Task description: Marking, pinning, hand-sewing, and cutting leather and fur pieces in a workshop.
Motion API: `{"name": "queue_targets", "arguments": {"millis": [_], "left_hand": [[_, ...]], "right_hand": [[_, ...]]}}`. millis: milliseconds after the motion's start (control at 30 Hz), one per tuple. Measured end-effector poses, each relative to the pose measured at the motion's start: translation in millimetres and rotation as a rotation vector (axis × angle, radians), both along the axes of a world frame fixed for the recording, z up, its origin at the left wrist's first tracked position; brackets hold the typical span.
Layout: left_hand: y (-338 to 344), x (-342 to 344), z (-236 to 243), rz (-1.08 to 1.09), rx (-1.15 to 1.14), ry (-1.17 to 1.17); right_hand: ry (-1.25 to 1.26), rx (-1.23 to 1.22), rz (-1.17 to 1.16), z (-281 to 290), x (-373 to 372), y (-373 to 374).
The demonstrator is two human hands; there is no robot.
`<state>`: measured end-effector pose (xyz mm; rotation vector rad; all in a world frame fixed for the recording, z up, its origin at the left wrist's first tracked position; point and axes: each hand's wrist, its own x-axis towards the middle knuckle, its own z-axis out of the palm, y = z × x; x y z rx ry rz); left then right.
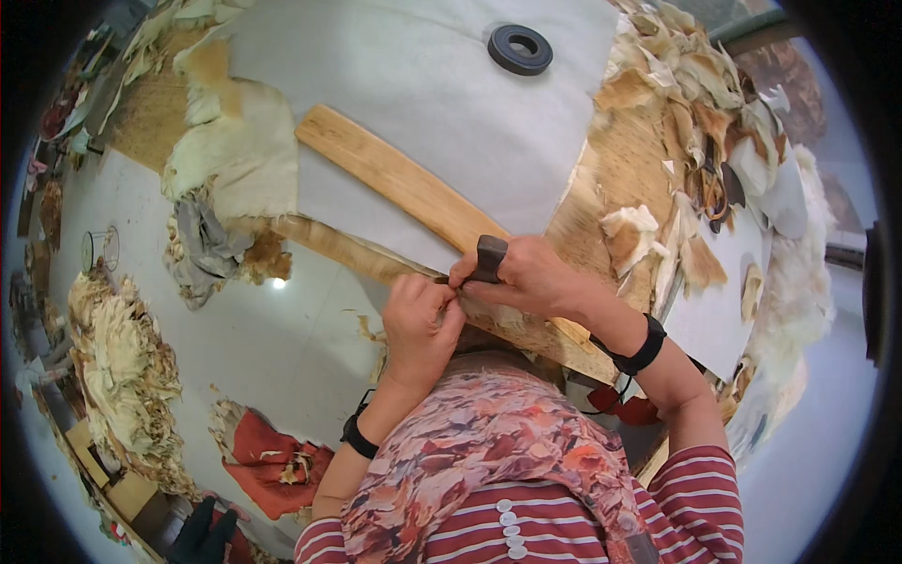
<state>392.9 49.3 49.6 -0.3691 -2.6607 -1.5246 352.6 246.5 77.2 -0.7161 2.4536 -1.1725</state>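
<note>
My right hand is closed around a small dark brown block-like tool. Its working end is hidden by my fingers, so I cannot tell its exact kind. My left hand is closed in a pinch right beside it, at the near edge of the worktable. What the left fingers hold is too small to make out. A long flat wooden board lies aslant on the pale hide or sheet, its near end running up to my right hand. Fur shows along the edge under my hands.
A dark ring-shaped roll rests on the sheet. Hide scraps are heaped at the right, with scissors among them. On the floor at left are a scrap pile, a grey cloth and a red piece.
</note>
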Motion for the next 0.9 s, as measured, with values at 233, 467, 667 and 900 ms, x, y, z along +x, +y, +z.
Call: {"name": "queue_targets", "arguments": {"millis": [233, 467, 667, 900], "left_hand": [[-1, 3, 8, 0.035, 0.063, 0.024], [-2, 4, 30, -0.085, 0.138, 0.038], [-13, 5, 48, -0.193, 0.192, -0.023], [-73, 3, 39, -0.487, 0.177, -0.352]], "right_hand": [[-0.211, 0.128, 0.052, 17, 3, 15], [-0.242, 0.045, 0.062, 26, 15, 35], [-0.386, 0.122, 0.084, 30, 27, 51], [-0.361, -0.247, -0.149, 35, 30, 65]]}}
